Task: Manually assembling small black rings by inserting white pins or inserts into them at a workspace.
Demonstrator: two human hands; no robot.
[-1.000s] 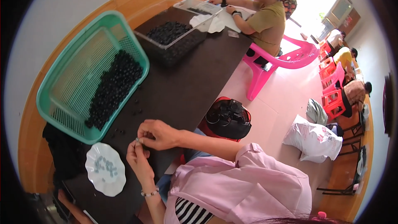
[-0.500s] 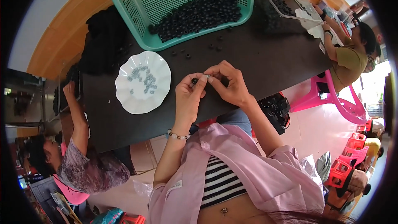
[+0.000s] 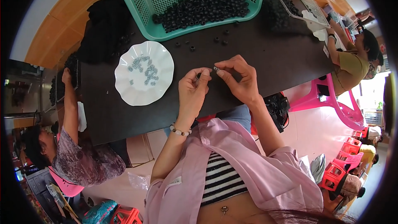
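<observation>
Above the near table edge, my left hand [image 3: 193, 93] is closed, a small black round part [image 3: 198, 76] pinched between thumb and fingers and mostly covered by them. Just right of it, the thumb and forefinger of my right hand [image 3: 243, 82] pinch a small clear, greyish piece [image 3: 216, 69]. A narrow gap separates the two sets of fingertips. To the left lies a white wavy-edged plate [image 3: 124, 93] bearing several similar clear pieces [image 3: 150, 74]. Beyond my hands, a green plastic basket [image 3: 145, 31] holds a heap of black ring-like parts [image 3: 203, 8].
Several loose black parts [image 3: 192, 48] lie on the dark table [image 3: 286, 62] before the basket. Black cloth [image 3: 103, 29] sits at the far left. Co-workers sit left [image 3: 87, 157] and right [image 3: 352, 66], the latter beside a clear tray [image 3: 306, 10] and a pink chair [image 3: 331, 99].
My fingertips, which met around the clear piece, have come apart; my right hand has drawn it slightly right and away from the left. The whole view has shifted a little.
</observation>
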